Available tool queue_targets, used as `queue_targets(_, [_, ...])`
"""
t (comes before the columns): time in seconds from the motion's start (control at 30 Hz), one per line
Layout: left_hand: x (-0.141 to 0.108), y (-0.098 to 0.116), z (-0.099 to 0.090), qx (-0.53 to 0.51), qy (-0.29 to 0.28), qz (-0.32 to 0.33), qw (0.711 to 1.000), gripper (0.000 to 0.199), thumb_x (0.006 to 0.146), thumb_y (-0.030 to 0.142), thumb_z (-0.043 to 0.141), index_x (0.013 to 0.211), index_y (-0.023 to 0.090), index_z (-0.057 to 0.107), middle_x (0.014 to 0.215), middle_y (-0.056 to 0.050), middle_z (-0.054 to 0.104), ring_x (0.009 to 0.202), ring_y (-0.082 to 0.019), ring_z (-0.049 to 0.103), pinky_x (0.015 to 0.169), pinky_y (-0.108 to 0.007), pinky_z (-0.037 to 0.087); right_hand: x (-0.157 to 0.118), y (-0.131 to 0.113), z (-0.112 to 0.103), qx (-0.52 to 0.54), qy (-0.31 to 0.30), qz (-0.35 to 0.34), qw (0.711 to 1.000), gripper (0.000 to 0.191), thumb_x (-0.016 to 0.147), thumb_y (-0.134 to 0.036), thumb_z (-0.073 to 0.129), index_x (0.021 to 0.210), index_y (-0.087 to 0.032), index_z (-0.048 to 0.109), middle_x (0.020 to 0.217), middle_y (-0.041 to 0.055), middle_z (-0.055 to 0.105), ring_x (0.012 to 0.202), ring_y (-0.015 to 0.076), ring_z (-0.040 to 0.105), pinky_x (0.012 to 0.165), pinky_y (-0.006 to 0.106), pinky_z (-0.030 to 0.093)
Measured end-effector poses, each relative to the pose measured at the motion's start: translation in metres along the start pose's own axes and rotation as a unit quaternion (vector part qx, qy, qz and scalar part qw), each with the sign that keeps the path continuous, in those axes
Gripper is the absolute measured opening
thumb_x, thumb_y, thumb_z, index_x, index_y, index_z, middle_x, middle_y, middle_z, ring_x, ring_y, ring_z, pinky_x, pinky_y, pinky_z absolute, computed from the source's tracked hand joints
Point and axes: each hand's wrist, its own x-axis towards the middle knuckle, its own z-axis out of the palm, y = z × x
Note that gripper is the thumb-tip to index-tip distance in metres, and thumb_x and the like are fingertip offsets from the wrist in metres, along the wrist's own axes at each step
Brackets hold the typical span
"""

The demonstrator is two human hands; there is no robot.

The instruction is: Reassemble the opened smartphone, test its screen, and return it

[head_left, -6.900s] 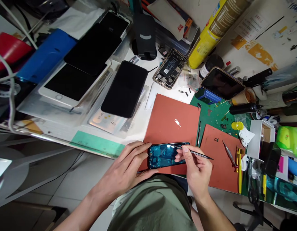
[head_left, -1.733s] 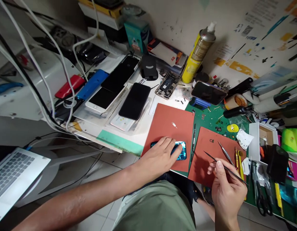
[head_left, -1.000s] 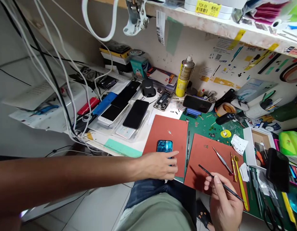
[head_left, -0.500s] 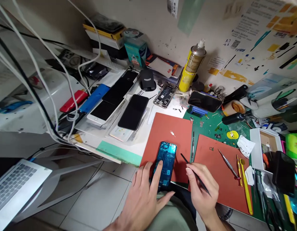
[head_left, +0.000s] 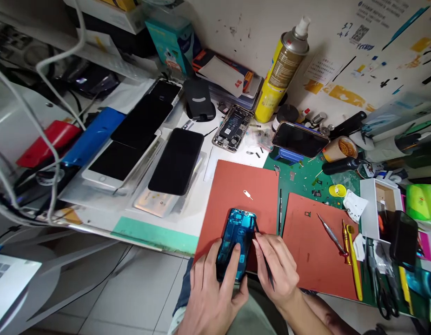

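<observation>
A phone with a shiny blue surface (head_left: pixel 248 225) lies at the front edge of the left reddish-brown mat (head_left: pixel 232 179). My left hand (head_left: pixel 217 284) rests over its lower left part, fingers spread, with the index fingertip on the blue surface and the thumb by its lower right corner. My right hand (head_left: pixel 278 270) is closed around a thin black tool (head_left: pixel 270 274), whose tip is at the phone's upper right edge. Whether the tip goes under that edge cannot be made out. Above the phone lies a small white SIM pin (head_left: pixel 248 194).
Phones (head_left: pixel 175 160) stand and lie at the left, and an opened phone (head_left: pixel 233 128) lies behind the mat. A yellow spray can (head_left: pixel 281 70) stands at the back. On the right mat (head_left: pixel 302 251) are tweezers (head_left: pixel 332 234) and a yellow brush (head_left: pixel 355 265); scissors (head_left: pixel 384 298) lie beyond.
My right hand has moved left with the black tool, bringing its tip to the phone's right edge. My left thumb has drawn in toward the phone. The camera view has shifted closer.
</observation>
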Motion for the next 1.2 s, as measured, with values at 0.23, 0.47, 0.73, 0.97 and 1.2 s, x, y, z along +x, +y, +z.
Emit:
queue_targets(0.23, [-0.001,-0.007,0.006,-0.023,-0.014,0.006,1.000,0.068,0.092,0.032,0.076,0.156,0.024,0.055,0.145,-0.025,0.057,0.109,-0.037,0.063,0.087,-0.052,0.056,0.001,0.001,0.003,-0.014,-0.007,0.002,1.000,0.054,0.094,0.007,0.068,0.145,-0.009,0.068,0.103,0.0172,0.078,0.091,0.0268,0.075,0.071,0.040,0.067])
queue_targets(0.47, [-0.006,-0.011,0.008,-0.031,-0.034,0.008,0.999,0.076,0.093,0.035,0.076,0.164,0.027,0.048,0.148,-0.025,0.055,0.115,-0.039,0.064,0.090,-0.051,0.054,0.005,-0.001,0.001,-0.040,-0.014,0.005,0.999,0.058,0.097,0.002,0.065,0.153,-0.016,0.063,0.103,0.0139,0.080,0.089,0.0263,0.077,0.069,0.040,0.067])
queue_targets(0.73, [-0.010,-0.011,0.011,-0.036,-0.031,-0.002,0.999,0.083,0.091,0.038,0.078,0.167,0.031,0.046,0.151,-0.023,0.056,0.116,-0.039,0.066,0.094,-0.051,0.052,-0.004,-0.001,0.006,-0.041,-0.033,-0.006,0.999,0.057,0.099,-0.001,0.064,0.155,-0.008,0.060,0.111,0.0193,0.079,0.100,0.0302,0.078,0.076,0.043,0.069])
queue_targets(0.97, [-0.012,-0.012,0.011,-0.037,-0.033,0.002,0.999,0.082,0.091,0.035,0.077,0.166,0.029,0.046,0.152,-0.024,0.055,0.120,-0.040,0.064,0.096,-0.051,0.052,-0.013,0.001,0.009,-0.035,-0.049,-0.008,0.998,0.057,0.101,-0.003,0.063,0.157,-0.007,0.058,0.118,0.0205,0.079,0.106,0.0316,0.077,0.081,0.044,0.069])
queue_targets(1.2, [-0.011,-0.012,0.011,-0.041,-0.031,0.001,0.999,0.078,0.090,0.033,0.076,0.164,0.028,0.049,0.152,-0.024,0.055,0.119,-0.040,0.064,0.096,-0.052,0.051,-0.014,0.000,0.011,-0.050,-0.054,-0.009,0.997,0.060,0.102,-0.005,0.062,0.161,-0.010,0.055,0.118,0.0193,0.080,0.104,0.0310,0.078,0.080,0.043,0.069])
